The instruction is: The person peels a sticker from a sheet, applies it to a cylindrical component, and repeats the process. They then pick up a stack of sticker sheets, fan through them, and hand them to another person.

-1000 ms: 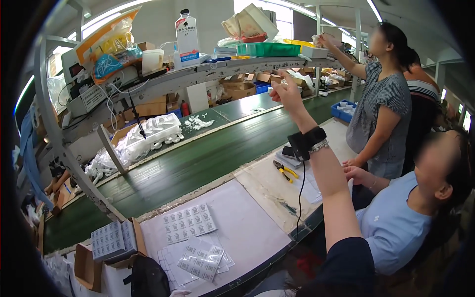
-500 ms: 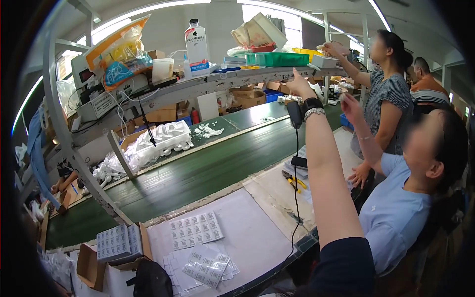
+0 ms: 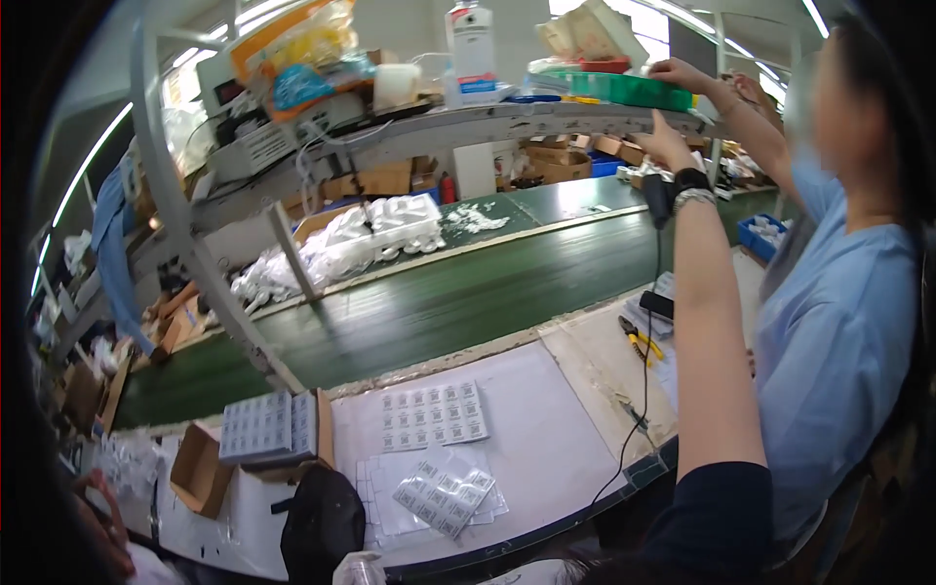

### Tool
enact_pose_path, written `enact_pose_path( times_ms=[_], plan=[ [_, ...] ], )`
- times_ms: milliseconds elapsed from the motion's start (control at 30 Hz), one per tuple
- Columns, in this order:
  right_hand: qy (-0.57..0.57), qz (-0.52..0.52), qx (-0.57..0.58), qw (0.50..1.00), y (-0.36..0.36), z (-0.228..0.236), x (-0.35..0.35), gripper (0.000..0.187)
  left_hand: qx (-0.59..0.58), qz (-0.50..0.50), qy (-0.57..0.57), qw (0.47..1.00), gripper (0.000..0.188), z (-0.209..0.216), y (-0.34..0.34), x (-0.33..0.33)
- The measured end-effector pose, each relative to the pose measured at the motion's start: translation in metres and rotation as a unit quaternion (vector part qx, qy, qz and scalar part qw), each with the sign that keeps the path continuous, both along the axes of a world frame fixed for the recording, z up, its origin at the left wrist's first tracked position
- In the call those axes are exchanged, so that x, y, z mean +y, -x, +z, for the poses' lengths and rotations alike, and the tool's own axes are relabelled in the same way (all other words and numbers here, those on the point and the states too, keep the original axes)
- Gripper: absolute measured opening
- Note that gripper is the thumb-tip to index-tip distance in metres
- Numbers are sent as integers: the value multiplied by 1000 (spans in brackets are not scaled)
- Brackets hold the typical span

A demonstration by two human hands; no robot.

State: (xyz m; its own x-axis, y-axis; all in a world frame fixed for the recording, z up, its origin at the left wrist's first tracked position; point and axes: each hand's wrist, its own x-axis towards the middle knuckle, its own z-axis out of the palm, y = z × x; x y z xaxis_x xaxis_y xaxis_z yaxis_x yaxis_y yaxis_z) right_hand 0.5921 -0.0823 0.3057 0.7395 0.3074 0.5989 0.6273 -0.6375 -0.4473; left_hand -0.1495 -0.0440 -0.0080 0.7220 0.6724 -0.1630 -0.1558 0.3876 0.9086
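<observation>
My right arm stretches up and forward across the bench and conveyor. My right hand [image 3: 668, 144] points with the index finger out toward the green tray [image 3: 634, 91] on the upper shelf. It holds nothing. A dark band and a bracelet [image 3: 695, 197] circle my wrist, and a black device [image 3: 659, 200] on a cable hangs beside it. My left hand is not in view. A co-worker's hand [image 3: 682, 73] reaches to the tray. Sheets of printed labels [image 3: 434, 414] lie on the bench, and clear-covered label sheets [image 3: 446, 490] rest on white papers.
A green conveyor [image 3: 419, 302] runs behind the bench. Label stacks [image 3: 255, 429] stand in a cardboard box beside a black bag [image 3: 325, 522]. Yellow-handled pliers [image 3: 641, 341] lie at the right. White plastic parts [image 3: 380, 232] sit beyond the conveyor. The co-worker in light blue [image 3: 848, 341] is close on my right.
The view has shifted, so the bench and shelf appear farther right. The co-worker in light blue has risen and now reaches to the green tray. My right hand keeps pointing.
</observation>
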Motion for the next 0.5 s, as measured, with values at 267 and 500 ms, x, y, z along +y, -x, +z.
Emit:
enact_pose_path(
  times_ms=[267,500],
  plan=[
    [-34,87,-256,962,-85,-19,15,60,-49,184,-42,981,51,5,29,1],
    [-77,311,-130,938,-59,-33,72,44,-140,424,91,890,47,12,103,29]
  ],
)
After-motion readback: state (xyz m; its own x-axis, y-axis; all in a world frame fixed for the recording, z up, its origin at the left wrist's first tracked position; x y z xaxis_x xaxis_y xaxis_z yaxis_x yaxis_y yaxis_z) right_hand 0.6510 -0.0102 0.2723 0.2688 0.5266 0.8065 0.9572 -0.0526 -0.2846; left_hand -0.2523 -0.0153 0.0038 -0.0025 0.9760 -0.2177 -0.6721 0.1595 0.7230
